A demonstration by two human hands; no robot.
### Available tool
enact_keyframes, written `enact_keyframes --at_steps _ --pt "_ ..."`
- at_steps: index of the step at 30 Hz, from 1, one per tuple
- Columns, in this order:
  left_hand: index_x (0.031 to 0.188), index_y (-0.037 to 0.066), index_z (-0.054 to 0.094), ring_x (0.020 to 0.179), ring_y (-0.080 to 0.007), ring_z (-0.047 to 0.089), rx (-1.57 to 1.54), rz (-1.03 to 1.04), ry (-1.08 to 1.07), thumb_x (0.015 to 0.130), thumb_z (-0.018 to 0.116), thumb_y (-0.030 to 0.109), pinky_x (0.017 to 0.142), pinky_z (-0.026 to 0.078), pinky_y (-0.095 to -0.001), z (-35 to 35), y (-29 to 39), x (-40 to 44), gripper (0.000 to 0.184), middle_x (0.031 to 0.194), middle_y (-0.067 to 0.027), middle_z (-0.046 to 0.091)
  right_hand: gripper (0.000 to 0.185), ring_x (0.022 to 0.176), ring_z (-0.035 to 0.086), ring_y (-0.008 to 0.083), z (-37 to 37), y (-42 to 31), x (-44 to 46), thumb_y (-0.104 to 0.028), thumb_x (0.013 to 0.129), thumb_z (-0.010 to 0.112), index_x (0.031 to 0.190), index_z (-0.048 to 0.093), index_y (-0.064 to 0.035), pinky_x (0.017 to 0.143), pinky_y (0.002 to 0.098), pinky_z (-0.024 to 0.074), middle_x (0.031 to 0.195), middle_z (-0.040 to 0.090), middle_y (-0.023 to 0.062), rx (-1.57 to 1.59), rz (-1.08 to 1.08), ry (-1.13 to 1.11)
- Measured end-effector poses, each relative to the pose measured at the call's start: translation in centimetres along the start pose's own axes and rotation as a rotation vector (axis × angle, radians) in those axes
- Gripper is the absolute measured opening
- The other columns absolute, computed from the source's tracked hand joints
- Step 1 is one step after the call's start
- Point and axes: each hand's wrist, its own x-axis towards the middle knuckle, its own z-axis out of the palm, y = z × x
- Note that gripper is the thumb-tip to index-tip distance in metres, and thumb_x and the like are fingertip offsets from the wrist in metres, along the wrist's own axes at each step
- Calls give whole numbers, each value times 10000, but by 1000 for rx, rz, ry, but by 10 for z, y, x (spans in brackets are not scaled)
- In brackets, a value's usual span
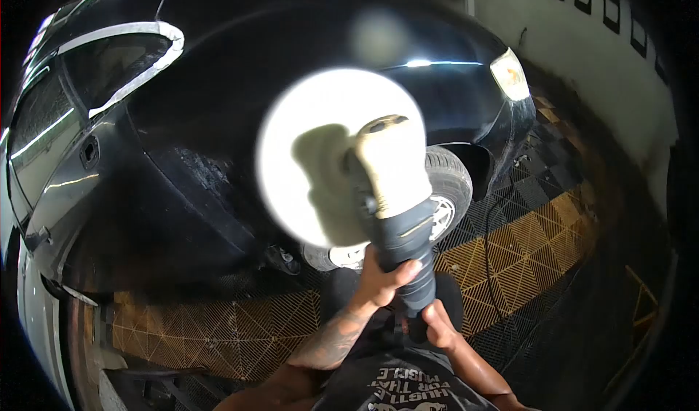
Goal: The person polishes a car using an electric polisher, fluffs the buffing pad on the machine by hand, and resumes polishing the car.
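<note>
Two bare hands, both closed up, one ahead of the other, near but apart. Left hand (380,283) leads: thumb (407,271) laid across the top of its grip, fingers curling under, mostly hidden from me. Left wrist (360,305) just behind that grip; left forearm (331,344) (tattooed) slants back and outward to a bent left elbow (293,374). Right hand (440,329) behind the left's grip, curled, thumb uppermost, fingers largely hidden. Right forearm (477,367) angles back, outward to the right.

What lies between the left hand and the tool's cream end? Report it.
Head view: the tool's dark midsection lies between the left hand and the cream end.
</note>
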Motion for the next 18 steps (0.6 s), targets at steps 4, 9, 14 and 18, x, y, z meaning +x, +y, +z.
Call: enact_keyframes --at_steps 4,9,14,18 --pt "1143 -32 565 856 -209 650 15 148 38 764 720 320 769 548 -343 -15 17 -22 540 958 -136 656 494 719 559 117 8 17 9 -474 930 617 997 592 16 653 302 459 776 615 39 -82 -4 -67" --pt "1183 -34 506 846 -251 634 -35 126 166 703 752 403 797 557 -393 -26 23 -34 694 973 -154 613 621 818 663 170 23 -15 21 -470 772 808 1043 644 65 765 340 525 887 703 176 -369 -104 -65" --pt "1207 -55 502 889 -253 646 -13 86 30 744 741 346 826 549 -382 -12 15 -16 657 990 -169 631 423 769 660 155 21 -22 11 -242 759 843 1018 670 44 733 318 529 872 713 101 -275 77 80" --pt "1109 -4 616 835 -133 618 -8 25 -38 781 762 284 773 523 -309 24 -14 16 460 976 -68 659 240 700 616 126 -7 -17 -7 -128 766 783 919 669 16 676 299 512 811 681 52 -163 147 249"
